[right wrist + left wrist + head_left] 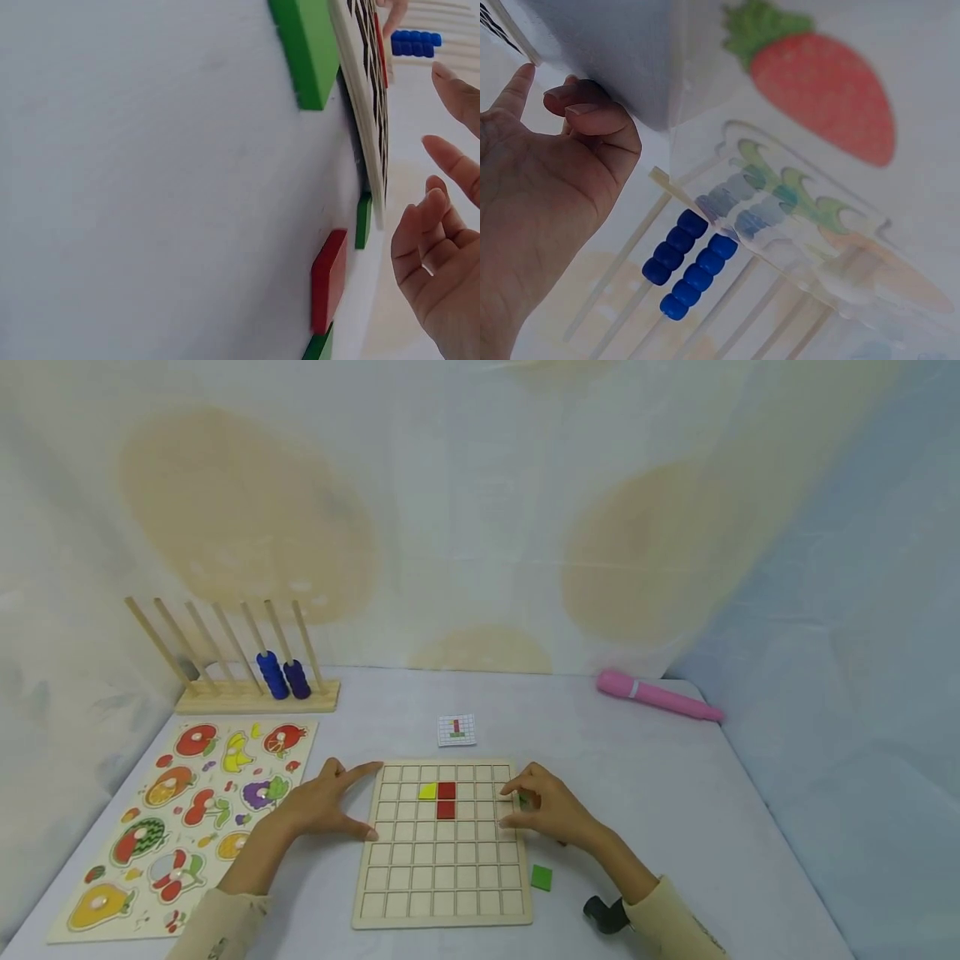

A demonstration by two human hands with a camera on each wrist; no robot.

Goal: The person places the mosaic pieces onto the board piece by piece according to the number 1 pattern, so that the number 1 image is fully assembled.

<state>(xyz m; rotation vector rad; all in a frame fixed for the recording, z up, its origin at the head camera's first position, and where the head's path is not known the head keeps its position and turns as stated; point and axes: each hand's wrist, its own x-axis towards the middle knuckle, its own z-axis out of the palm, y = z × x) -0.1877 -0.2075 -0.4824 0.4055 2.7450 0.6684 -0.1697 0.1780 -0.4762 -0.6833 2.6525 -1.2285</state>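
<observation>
A wooden grid board point(447, 904) lies in the middle of the table. Two red square tiles point(446, 811) sit in its upper cells, one above the other, with a yellow tile point(427, 791) left of the upper one. My left hand point(318, 806) touches the board's left edge with spread thumb and index finger; its other fingers bend loosely in the left wrist view. Over the right edge is my right hand point(555, 810), thumb and index finger apart with nothing between them. Beside that edge, the right wrist view shows green tiles point(311, 56) and a red tile point(330, 281).
Behind the board lies a small pattern card point(457, 730). A fruit puzzle board point(180, 827) and a peg rack point(258, 702) with blue beads stand at left. At the back right is a pink stick-shaped object point(660, 696); a black object point(606, 914) lies near my right sleeve.
</observation>
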